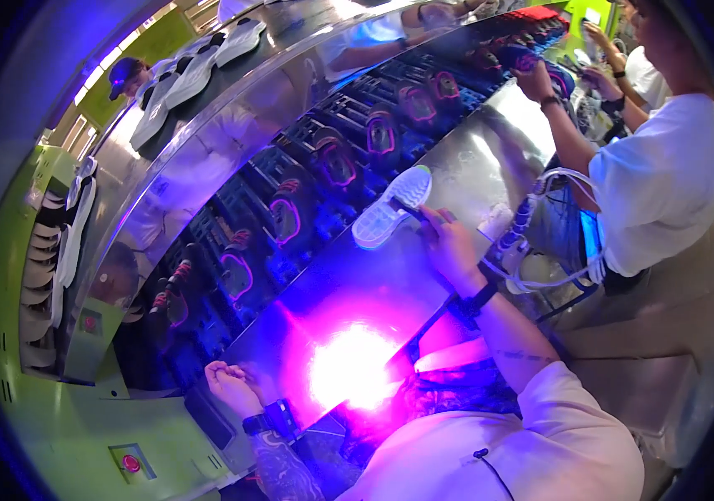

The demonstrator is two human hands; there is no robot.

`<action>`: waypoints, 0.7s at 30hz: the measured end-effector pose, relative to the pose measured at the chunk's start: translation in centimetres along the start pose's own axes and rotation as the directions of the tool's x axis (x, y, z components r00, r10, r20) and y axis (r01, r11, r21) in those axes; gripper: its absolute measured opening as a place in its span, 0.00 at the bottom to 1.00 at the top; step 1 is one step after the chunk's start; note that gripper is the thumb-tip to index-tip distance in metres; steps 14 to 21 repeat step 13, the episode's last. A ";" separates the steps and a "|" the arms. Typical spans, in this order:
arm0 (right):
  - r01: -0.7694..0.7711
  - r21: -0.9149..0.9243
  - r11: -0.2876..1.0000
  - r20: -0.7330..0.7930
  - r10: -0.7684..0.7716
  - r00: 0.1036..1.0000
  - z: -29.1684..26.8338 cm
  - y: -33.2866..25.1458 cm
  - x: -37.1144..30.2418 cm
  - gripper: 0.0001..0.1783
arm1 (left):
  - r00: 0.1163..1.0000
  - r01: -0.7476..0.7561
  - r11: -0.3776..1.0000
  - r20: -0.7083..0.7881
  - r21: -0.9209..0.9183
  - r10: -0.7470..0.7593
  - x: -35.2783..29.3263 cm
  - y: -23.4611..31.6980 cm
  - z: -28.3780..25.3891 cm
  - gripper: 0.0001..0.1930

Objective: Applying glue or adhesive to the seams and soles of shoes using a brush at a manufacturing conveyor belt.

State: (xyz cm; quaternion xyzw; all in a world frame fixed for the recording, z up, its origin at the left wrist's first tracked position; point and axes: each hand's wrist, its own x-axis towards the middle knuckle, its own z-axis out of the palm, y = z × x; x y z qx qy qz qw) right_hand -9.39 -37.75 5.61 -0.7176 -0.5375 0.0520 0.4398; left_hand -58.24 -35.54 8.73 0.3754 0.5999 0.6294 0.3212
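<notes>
My right hand (447,242) is closed at the near edge of a white shoe sole (382,219), gripping it by its middle over the metal bench. A dark patch (411,190) shows on the sole; whether it belongs to the sole or is a separate piece I cannot tell. My left hand (234,387) is at the bench's left end, its fingers curled together; anything inside them is hidden. Dark shoe uppers with pink-lit rims (286,219) stand in a row on the rack beyond the bench.
A glaring pink-white light (353,367) washes out the near bench. Another person (666,175) works at the right, handling a dark shoe (519,60). White coiled hoses (532,213) hang between us. A green panel with a red button (131,463) borders the left. Pale soles (198,79) lie on the upper shelf.
</notes>
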 end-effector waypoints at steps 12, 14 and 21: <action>-0.051 0.090 0.995 -0.047 0.055 0.997 -0.5 -1.8 0.1 0.22 | 0.995 -0.023 0.993 0.094 0.119 0.011 0.9 -1.0 -1.7 0.10; -0.048 0.079 0.996 -0.027 0.050 0.998 -0.5 -1.8 0.3 0.25 | 0.995 -0.004 0.995 0.104 0.100 -0.006 0.6 -0.4 -1.2 0.10; -0.048 0.079 0.996 -0.027 0.050 0.998 -0.5 -1.8 0.3 0.25 | 0.995 -0.004 0.995 0.104 0.100 -0.006 0.6 -0.4 -1.2 0.10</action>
